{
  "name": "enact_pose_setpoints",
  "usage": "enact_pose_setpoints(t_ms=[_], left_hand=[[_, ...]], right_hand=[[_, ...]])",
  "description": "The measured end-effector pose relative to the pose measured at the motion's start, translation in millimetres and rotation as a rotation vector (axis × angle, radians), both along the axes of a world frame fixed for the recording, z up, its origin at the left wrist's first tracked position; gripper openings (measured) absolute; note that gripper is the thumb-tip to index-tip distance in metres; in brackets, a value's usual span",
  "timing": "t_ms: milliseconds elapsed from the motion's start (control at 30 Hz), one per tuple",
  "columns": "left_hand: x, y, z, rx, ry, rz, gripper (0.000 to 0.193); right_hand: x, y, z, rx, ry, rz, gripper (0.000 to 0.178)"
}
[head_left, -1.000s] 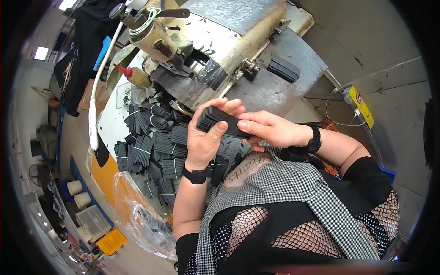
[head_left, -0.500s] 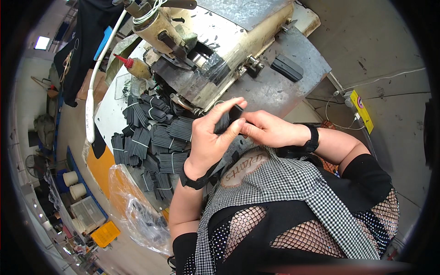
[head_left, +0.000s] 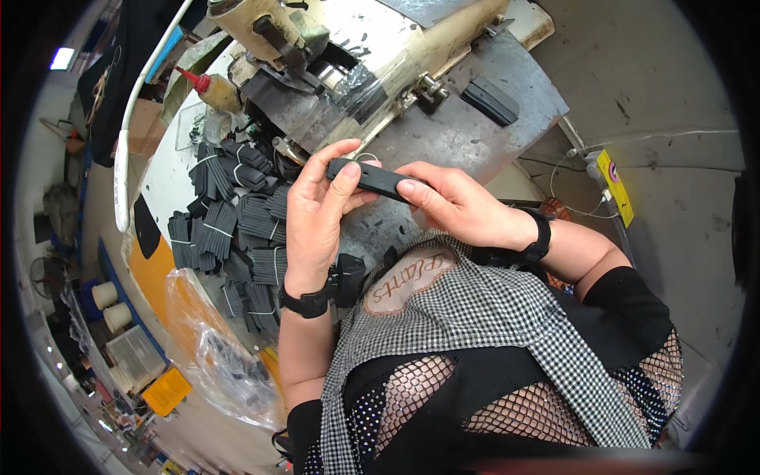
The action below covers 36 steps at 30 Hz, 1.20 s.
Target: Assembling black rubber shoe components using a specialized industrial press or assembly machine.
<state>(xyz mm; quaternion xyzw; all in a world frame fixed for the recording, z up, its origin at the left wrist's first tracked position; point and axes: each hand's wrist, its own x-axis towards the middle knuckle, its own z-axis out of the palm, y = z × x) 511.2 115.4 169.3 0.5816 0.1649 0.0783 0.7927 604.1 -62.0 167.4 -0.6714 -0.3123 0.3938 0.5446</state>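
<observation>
A small stack of flat black strips is held level between my two hands, above the apron. My left hand grips its left end, thumb on top and fingers beyond it. A thin pale loop, like a rubber band, shows beside the left fingers. At the other end, my right hand pinches the stack between thumb and curled fingers. Several banded bundles of black strips are piled on the table left of my left hand. Another black stack lies loose on the metal plate at the far right.
A worn machine stands just beyond my hands, with black scraps around it. Left of it are a red-tipped bottle and a white tube. A clear plastic bag hangs at the table's left edge. An orange crate sits on the floor.
The black stack has turned from end-on to lying lengthwise between my hands. My left hand has moved left, farther from my right hand. The whole view has shifted slightly.
</observation>
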Motion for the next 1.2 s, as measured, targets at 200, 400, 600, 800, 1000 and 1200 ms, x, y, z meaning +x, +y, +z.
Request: enact_pose_setpoints(t_ms=[200, 400, 600, 800, 1000, 1200], left_hand=[[-1, 8, -6, 0.072, -0.010, -0.089, 0.032], [-2, 3, -22, -0.342, -0.272, -0.151, 0.063], [-2, -7, -32, -0.399, -0.358, -0.038, 0.058], [-7, -4, -31, -0.155, -0.317, -0.032, 0.040], [-8, 1, -22, -0.500, -0.372, 0.050, 0.044], [-9, 6, -22, -0.417, -0.380, 0.089, 0.045]], right_hand=[[6, -5, -13, -0.018, 0.336, 0.116, 0.039], [6, -6, -16, 0.108, 0.671, 0.204, 0.036], [7, 10, -6, 0.044, 1.106, 0.134, 0.031], [5, 22, 3, -0.004, 1.141, 0.040, 0.029], [5, 21, -5, 0.090, 1.096, 0.320, 0.031], [-5, 28, -7, 0.053, 1.019, 0.261, 0.037]])
